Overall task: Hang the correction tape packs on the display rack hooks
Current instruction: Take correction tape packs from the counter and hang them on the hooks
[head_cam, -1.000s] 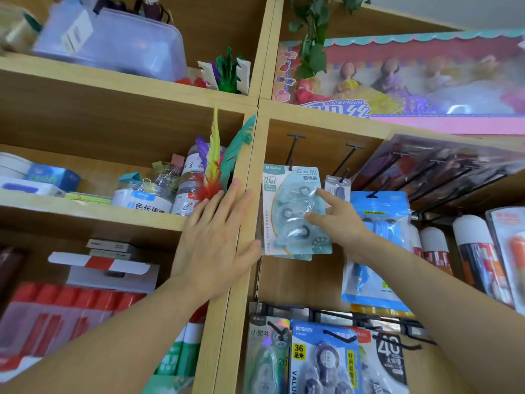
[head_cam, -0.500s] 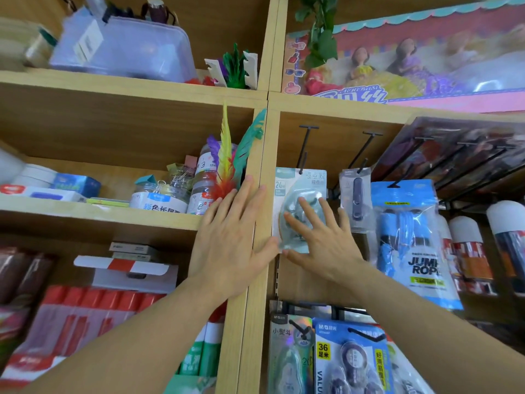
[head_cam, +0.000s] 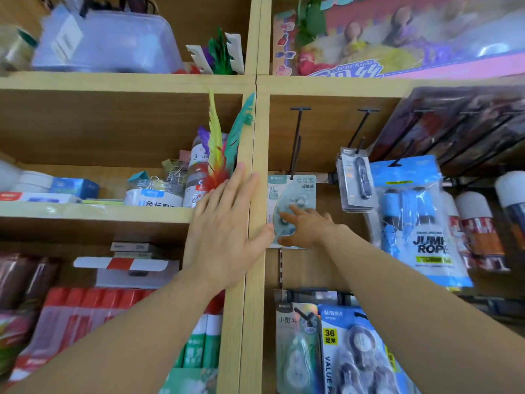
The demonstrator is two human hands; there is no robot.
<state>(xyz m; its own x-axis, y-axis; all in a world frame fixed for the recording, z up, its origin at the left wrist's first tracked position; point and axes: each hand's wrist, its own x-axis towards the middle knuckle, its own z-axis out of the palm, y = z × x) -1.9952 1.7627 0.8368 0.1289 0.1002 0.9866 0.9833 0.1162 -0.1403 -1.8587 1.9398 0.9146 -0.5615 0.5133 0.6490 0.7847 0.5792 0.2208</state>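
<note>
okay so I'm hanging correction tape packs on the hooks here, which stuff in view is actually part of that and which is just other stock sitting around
Part of the job:
- teal correction tape pack
- black hook it hangs on
- right hand pressing the pack
- left hand flat on the wooden divider
- correction tape packs below

Just other stock:
- jump rope bag
- feather shuttlecock
- doll box
- clear plastic bin

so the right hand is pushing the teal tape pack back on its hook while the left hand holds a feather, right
Not quite. In the head view the left hand holds no feather; it lies flat and open against the wooden shelf divider. The right hand is indeed pressing on the teal tape pack hanging on its hook.
</note>
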